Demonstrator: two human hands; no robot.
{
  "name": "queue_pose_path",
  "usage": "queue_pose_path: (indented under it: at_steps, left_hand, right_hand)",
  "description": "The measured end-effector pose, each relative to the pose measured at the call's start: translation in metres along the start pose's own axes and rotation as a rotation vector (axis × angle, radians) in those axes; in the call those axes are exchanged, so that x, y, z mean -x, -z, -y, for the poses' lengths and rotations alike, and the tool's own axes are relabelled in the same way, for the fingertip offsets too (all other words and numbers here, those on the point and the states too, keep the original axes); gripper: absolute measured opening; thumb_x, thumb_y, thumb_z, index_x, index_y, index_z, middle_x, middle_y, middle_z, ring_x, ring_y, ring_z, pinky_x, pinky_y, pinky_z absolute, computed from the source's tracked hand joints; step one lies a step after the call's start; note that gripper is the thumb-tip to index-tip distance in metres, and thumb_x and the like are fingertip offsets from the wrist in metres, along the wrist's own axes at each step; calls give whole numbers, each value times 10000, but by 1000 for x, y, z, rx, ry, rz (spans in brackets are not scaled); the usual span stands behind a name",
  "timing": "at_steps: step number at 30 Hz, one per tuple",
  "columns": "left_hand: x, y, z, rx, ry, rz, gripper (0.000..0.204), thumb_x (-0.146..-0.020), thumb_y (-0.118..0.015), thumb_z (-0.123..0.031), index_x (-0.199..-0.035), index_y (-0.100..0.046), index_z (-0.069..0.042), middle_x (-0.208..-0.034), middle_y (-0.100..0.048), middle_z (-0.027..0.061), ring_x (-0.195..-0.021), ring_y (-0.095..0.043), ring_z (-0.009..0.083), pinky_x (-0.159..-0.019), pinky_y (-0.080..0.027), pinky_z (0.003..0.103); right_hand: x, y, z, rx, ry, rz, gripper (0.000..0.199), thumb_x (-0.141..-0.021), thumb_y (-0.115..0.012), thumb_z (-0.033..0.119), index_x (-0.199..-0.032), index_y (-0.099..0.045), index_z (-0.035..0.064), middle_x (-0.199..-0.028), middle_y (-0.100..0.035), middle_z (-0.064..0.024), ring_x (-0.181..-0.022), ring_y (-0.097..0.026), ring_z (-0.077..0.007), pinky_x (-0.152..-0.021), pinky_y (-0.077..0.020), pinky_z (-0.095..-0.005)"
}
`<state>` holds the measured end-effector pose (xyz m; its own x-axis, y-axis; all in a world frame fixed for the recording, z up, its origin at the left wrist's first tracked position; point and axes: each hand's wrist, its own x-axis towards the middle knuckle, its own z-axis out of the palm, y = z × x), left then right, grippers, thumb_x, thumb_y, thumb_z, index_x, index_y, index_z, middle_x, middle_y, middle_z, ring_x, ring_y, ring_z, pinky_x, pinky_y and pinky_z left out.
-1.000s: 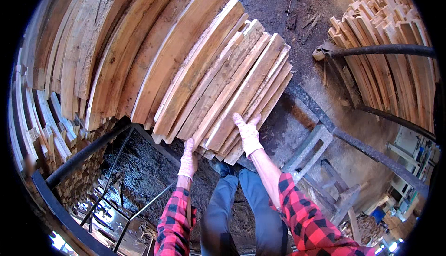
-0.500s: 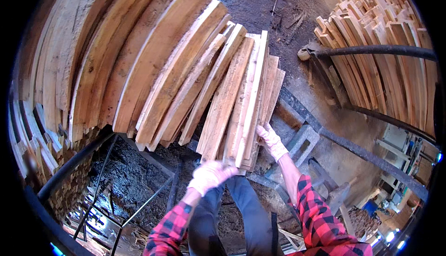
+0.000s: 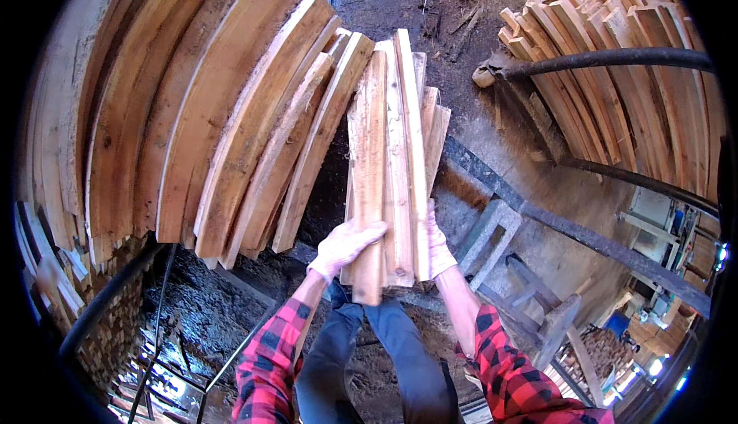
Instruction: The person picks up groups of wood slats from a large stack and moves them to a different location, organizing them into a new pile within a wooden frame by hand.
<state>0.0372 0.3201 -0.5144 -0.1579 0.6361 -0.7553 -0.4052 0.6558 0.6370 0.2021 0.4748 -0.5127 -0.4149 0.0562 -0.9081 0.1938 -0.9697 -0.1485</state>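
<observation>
A bundle of narrow wooden boards [image 3: 396, 186] stands in front of me, with several pieces side by side. My left hand [image 3: 347, 247], in a pale glove, grips the bundle's left side near its lower end, thumb across the front board [image 3: 369, 193]. On the opposite side my right hand [image 3: 436, 243], also gloved, is wrapped round the edge; its fingers are partly hidden behind the boards. The front board's lower end sticks out below the others. To the left leans a row of longer boards [image 3: 257, 147], apart from the bundle by a dark gap.
At upper right a large stack of boards [image 3: 615, 109] rests behind a dark metal bar [image 3: 607, 59]. A metal frame [image 3: 492, 243] stands right of the bundle, with a long beam [image 3: 615, 251] running past it. Dark, wet-looking ground [image 3: 207, 301] lies below the left row.
My left hand has gone from a blurred spot at the boards' lower ends to the bundle's left side. The bundle now stands more upright and apart from the left row.
</observation>
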Motion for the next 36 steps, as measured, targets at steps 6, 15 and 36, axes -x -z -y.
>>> queue_pose_path:
  at_steps: [6,15,36]
  left_hand:
    - [-17,12,-22,-600,-102,-249,1003,-820,-641,-728,-1527,-360,-74,-1325,-587,248,-1206,-589,359,-1010,-464,414]
    - [-74,23,67,830,72,-53,865,-882,-632,-678,-1478,-490,-68,-1439,-548,109,-1329,-484,196,-1140,-355,358]
    - [184,-51,-79,532,128,74,1053,-754,-830,-487,-1535,-337,19,-1487,-469,130,-1367,-432,239,-1162,-318,362]
  right_hand:
    - [3,1,1,373,274,-71,1144,-788,-658,766,-1553,-275,6,-1425,-534,-132,-1288,-531,-224,-1100,-424,-359]
    - [-8,-16,-3,589,361,-108,1162,-794,-729,666,-1587,-182,16,-1469,-475,-170,-1343,-468,-233,-1114,-367,-323]
    - [247,-25,-84,386,231,-181,944,-845,-760,541,-1532,-304,80,-1333,-541,-77,-1190,-543,-195,-1020,-472,-364]
